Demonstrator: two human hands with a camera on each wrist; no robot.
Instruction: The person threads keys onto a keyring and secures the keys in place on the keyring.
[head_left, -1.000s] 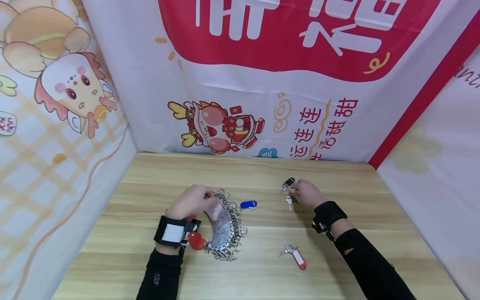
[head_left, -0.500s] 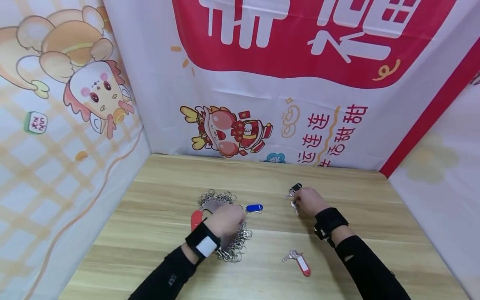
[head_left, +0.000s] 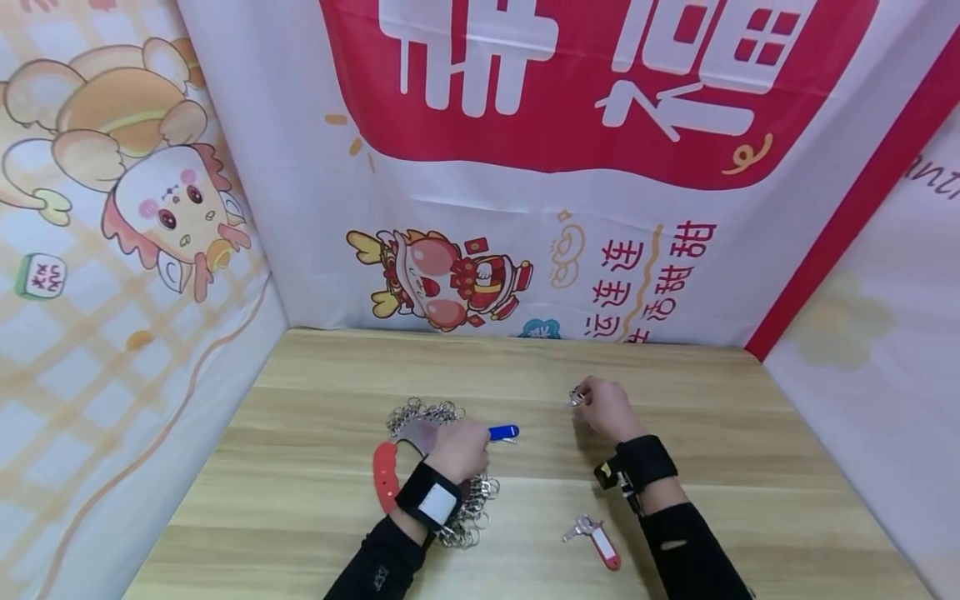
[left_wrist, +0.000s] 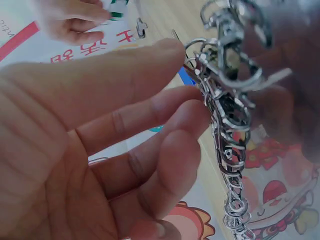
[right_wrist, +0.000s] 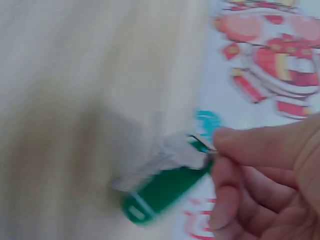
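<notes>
In the head view, a crescent-shaped key holder lies with a red handle [head_left: 385, 477], a grey plate [head_left: 415, 432] and a fringe of metal clasps and rings [head_left: 477, 500]. My left hand [head_left: 459, 450] is over its right side. The left wrist view shows the thumb and curled fingers pinching at the clasps [left_wrist: 227, 110]. My right hand [head_left: 609, 410] pinches the ring of a green key tag [right_wrist: 167, 192], with blurred keys [right_wrist: 145, 170] beside it. A blue key tag [head_left: 503, 432] lies just right of my left fingers.
A red key tag [head_left: 604, 546] with keys [head_left: 581, 527] lies at the front right of the wooden table [head_left: 322, 375]. A printed cloth wall [head_left: 300, 208] rises behind the table, with others at both sides.
My left hand has moved from the holder's far left end to the clasps on its right side. My right hand has picked up the green key tag. The black tag is no longer plainly visible.
</notes>
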